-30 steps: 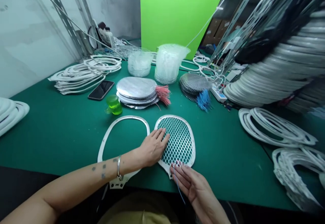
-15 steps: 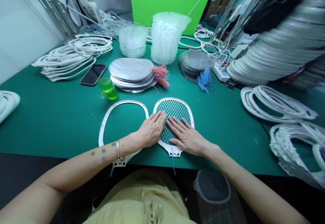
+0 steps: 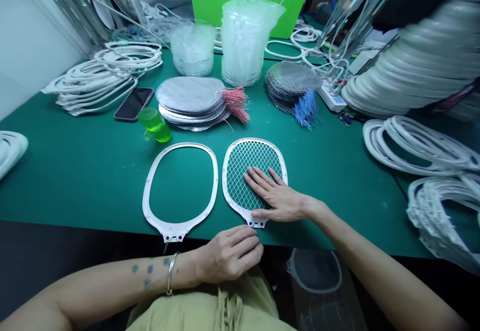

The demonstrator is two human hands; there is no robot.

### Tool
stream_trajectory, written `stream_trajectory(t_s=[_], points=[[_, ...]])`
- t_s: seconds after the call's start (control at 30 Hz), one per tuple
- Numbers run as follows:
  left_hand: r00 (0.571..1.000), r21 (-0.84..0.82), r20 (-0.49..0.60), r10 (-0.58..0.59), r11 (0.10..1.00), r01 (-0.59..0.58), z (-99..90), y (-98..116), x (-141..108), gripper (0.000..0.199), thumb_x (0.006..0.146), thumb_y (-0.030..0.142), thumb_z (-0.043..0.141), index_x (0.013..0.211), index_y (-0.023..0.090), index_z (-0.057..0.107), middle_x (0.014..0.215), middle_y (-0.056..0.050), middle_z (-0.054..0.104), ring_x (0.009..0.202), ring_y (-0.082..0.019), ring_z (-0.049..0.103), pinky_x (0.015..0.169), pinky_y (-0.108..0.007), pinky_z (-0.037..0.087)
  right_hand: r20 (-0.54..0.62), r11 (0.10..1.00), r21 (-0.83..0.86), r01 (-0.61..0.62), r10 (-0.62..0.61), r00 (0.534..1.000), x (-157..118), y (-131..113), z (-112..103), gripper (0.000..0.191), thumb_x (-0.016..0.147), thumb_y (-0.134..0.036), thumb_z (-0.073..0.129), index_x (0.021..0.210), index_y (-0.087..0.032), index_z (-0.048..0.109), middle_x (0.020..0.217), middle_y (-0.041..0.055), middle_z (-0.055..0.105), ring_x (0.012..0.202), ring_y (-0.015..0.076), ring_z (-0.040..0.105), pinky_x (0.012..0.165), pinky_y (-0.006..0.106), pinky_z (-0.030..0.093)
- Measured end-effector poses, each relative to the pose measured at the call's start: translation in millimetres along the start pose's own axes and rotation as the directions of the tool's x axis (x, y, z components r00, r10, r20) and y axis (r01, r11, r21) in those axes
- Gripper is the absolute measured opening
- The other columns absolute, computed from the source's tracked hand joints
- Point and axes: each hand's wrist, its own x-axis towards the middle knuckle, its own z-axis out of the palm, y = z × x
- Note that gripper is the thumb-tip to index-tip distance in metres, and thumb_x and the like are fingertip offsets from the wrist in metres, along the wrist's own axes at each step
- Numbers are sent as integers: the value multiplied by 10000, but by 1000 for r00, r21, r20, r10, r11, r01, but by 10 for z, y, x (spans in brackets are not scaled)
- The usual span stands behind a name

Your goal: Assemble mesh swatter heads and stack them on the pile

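My right hand (image 3: 275, 196) lies flat with fingers spread on a silvery mesh sheet (image 3: 243, 158), which sits inside a white racket-head frame (image 3: 224, 176). My left hand (image 3: 234, 253) is closed with curled fingers just below that frame's neck, past the table edge. Whatever its fingertips pinch is hidden; the thin blue wire that hung there is out of sight behind the hand. To the left, a second white frame (image 3: 147, 191) lies flat with bare green table inside its ring.
Behind the frames are a mesh stack with red wires (image 3: 189, 93), a dark mesh stack with blue wires (image 3: 290, 78), a green cup (image 3: 155, 125) and a phone (image 3: 134, 104). Clear plastic rings (image 3: 243, 41) stand farther back. White frames (image 3: 420, 146) are piled at the right.
My left hand has left the mesh, moved down toward me to the frame's neck and closed. My right hand stays on the mesh. The blue wire's hanging end is now hidden.
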Motion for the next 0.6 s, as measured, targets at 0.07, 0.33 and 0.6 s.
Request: stream_trajectory(t_s=[0.07,0.33,0.6], points=[[1000,-23,13,-20,1000,20,13,7,-21,168,933,82,480,993,80,637,927,-108,726,970,-188,675,934,-336,550,6,1000,14,22,-22,1000,-5,19,-15,953,852,-761,313,1517,-216,-98,1574,65,-156,1448,282,-123,1144,534,-111],[999,41,45,-17,999,15,-8,-17,-74,225,917,93,511,1090,86,654,1126,-119,703,1160,-235,606,1078,-399,443,-43,999,13,33,-33,999,-10,7,-7,940,858,-741,350,1521,-234,-83,1583,75,-120,1452,296,-85,1148,530,-91],[974,-90,-157,-162,985,149,9,17,109,159,901,75,508,963,112,650,896,-85,744,880,-160,707,911,-309,552,-4,1000,30,3,-3,1000,5,-13,-26,963,843,-759,352,1521,-231,-84,1576,71,-148,1449,292,-115,1137,538,-116]])
